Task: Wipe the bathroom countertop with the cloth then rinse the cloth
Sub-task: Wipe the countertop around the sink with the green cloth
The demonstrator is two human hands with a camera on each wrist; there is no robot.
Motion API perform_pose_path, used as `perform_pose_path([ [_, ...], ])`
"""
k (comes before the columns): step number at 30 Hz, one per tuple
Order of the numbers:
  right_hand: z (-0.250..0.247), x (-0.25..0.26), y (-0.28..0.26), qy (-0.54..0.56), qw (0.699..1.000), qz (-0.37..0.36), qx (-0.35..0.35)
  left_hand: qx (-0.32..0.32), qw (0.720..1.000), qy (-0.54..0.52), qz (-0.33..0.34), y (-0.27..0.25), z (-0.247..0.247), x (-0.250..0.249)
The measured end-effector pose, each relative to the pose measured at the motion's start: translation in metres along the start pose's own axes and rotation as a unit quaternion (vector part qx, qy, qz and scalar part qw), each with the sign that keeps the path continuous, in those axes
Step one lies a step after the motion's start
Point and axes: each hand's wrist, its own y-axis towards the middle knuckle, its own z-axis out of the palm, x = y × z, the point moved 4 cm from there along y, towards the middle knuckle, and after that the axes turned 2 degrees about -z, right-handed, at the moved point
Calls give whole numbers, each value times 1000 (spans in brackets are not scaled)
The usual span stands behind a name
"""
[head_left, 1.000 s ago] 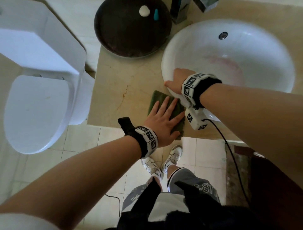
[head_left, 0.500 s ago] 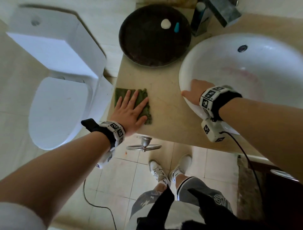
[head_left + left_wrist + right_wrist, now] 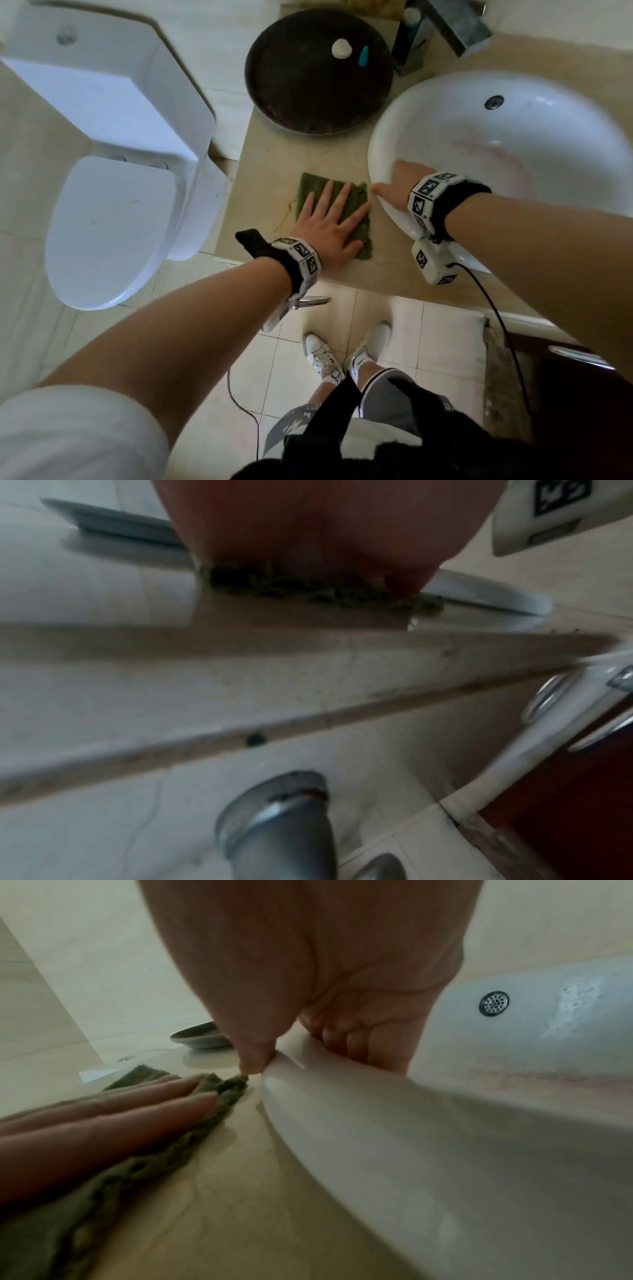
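A green cloth [image 3: 356, 205] lies flat on the beige countertop [image 3: 274, 161], just left of the white sink [image 3: 513, 144]. My left hand [image 3: 329, 222] presses on it with straight, spread fingers [image 3: 137, 1110]; the cloth's edge [image 3: 308, 588] shows under the palm. The cloth's right edge [image 3: 178, 1153] lies close to the sink's rim [image 3: 377, 1123]. My right hand [image 3: 394, 186] grips that rim, thumb [image 3: 257, 1056] outside and fingers [image 3: 359, 1042] curled inside the basin.
A dark round tray [image 3: 318, 68] with a white lump and a teal item sits at the counter's back. A box [image 3: 414, 37] stands behind the sink. A white toilet [image 3: 113, 219] is at the left. A metal ring [image 3: 313, 301] hangs below the counter's front edge.
My left hand slid the cloth left to the counter's edge, then back right beside the sink. The right hand has stayed on the sink rim.
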Motion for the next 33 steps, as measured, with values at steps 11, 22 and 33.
perform_pose_path([
  [11, 12, 75, -78, 32, 970, -228, -83, -14, 990, -99, -98, -71, 8, 74],
  [22, 70, 70, -90, -27, 983, -180, 13, 7, 994, -65, -91, -63, 13, 56],
  [33, 100, -15, -145, 5, 991, -132, -3, 24, 999, -23, -13, -39, 9, 3],
])
